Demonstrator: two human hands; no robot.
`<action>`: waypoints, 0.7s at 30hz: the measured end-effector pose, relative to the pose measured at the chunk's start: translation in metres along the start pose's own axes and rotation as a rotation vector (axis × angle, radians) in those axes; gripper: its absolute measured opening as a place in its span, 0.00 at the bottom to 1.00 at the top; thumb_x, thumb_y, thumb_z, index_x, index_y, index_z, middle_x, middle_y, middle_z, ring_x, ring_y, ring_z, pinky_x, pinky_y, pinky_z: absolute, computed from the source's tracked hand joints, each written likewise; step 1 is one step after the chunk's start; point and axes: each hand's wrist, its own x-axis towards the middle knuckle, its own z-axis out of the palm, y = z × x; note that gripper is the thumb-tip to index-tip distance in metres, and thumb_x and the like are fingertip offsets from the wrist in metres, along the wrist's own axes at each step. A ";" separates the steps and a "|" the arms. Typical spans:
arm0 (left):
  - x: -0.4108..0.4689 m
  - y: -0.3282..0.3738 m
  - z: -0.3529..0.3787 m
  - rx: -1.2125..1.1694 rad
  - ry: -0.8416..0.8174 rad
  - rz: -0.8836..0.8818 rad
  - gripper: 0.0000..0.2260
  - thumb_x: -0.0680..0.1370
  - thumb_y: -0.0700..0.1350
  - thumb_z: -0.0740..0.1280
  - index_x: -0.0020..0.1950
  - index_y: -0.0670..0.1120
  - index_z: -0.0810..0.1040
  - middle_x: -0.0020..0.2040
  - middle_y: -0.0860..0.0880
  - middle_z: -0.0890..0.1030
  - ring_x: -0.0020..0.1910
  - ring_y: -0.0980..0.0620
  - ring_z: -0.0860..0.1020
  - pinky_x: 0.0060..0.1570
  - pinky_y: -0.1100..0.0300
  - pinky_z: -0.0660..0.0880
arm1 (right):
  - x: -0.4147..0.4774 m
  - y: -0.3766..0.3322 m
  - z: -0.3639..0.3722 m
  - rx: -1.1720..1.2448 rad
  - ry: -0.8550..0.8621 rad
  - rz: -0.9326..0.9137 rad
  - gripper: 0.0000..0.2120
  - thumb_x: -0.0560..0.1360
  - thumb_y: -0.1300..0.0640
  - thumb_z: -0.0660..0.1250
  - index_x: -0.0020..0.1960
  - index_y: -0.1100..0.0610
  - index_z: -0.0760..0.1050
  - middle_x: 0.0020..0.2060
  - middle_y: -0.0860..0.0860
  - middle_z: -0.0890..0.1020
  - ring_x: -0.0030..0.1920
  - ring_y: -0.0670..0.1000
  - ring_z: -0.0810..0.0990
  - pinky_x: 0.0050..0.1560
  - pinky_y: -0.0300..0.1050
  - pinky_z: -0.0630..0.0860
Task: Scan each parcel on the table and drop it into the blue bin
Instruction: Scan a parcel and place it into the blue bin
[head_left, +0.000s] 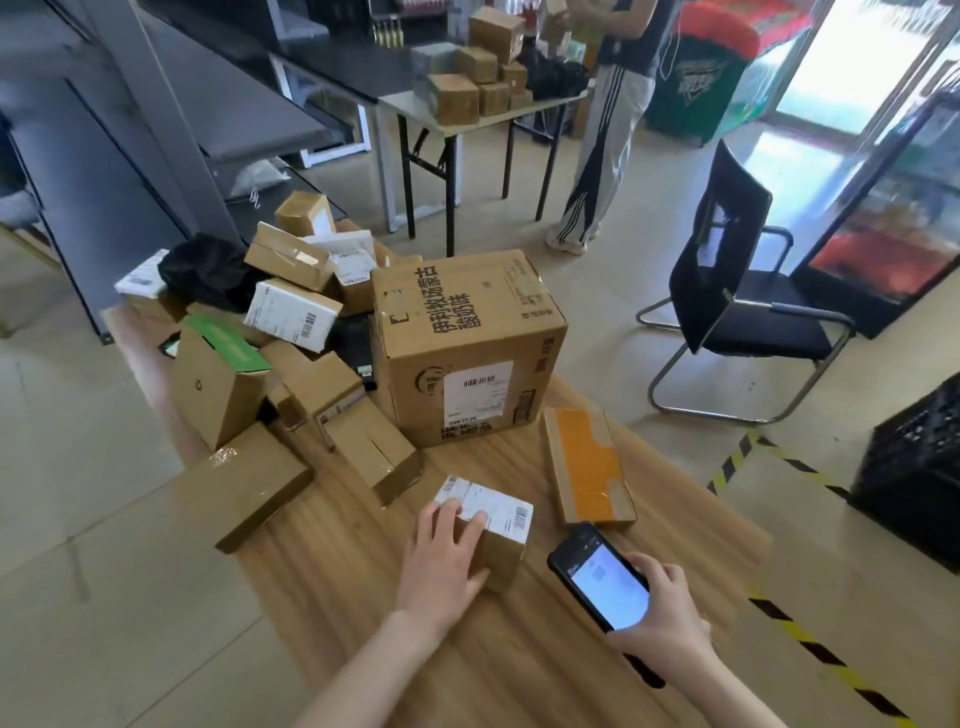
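A small brown parcel (506, 522) with a white barcode label on top rests near the front of the wooden table (519, 670). My left hand (447, 556) lies on its left side, fingers over the label, gripping it. To the right, my right hand (662, 608) holds a black phone (600, 574) with its screen lit, tilted toward the parcel. A flat parcel with orange tape (589, 465) lies just beyond the phone. A large brown carton (462, 343) stands mid-table. Several small parcels (291, 332) are piled to its left. No blue bin is in view.
A black chair (727, 291) stands right of the table, and a black crate (919, 467) sits on the floor at the far right. Yellow-black tape (810, 649) marks the floor. A person (602, 130) stands by a second table with boxes (467, 88).
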 end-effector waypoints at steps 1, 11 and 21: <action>-0.007 -0.002 0.001 -0.011 0.023 0.013 0.28 0.71 0.56 0.72 0.69 0.53 0.70 0.69 0.45 0.67 0.70 0.42 0.64 0.61 0.49 0.74 | -0.002 0.002 0.001 0.005 -0.003 0.001 0.45 0.56 0.53 0.77 0.69 0.42 0.61 0.55 0.44 0.62 0.54 0.46 0.67 0.58 0.50 0.65; -0.017 -0.020 0.002 -0.038 0.071 0.156 0.30 0.65 0.52 0.77 0.65 0.52 0.73 0.62 0.47 0.71 0.60 0.46 0.72 0.54 0.51 0.77 | -0.026 0.014 0.001 -0.083 0.020 -0.006 0.47 0.58 0.53 0.77 0.71 0.42 0.59 0.60 0.45 0.63 0.59 0.47 0.68 0.64 0.51 0.63; 0.041 -0.032 -0.021 0.011 -0.288 0.139 0.47 0.66 0.49 0.77 0.78 0.55 0.52 0.73 0.46 0.59 0.75 0.46 0.54 0.73 0.52 0.61 | -0.035 0.012 -0.018 -0.357 0.156 -0.189 0.48 0.58 0.48 0.79 0.72 0.43 0.57 0.60 0.45 0.66 0.61 0.49 0.68 0.68 0.54 0.61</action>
